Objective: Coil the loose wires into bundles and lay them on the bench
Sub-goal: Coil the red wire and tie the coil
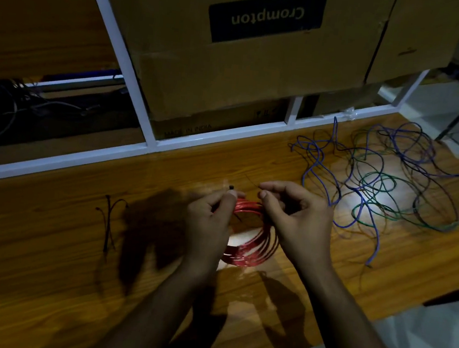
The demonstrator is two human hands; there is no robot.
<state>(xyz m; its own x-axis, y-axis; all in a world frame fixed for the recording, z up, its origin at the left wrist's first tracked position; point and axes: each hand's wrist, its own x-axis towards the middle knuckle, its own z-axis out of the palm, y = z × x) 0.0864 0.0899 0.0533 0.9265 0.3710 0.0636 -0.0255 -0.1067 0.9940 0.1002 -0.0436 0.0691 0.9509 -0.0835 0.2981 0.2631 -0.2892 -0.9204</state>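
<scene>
I am holding a coil of red wire (247, 243) upright over the wooden bench (44, 282), near the middle of the scene. My left hand (209, 225) is covering the coil's left side, thumb and forefinger pinched on a thin black tie whose small head is poking out above my thumb. My right hand (299, 220) is curling over the coil's top right, fingertips pinching something thin and dark; the light is too dim to tell whether it is the tie's other end. Most of the coil's upper arc is hiding behind my fingers. To the right, loose blue, green and dark wires (385, 177) are lying tangled on the bench. Spare black ties (109, 218) are lying to the left, barely visible. A cardboard box (248, 55) is standing at the far side.
</scene>
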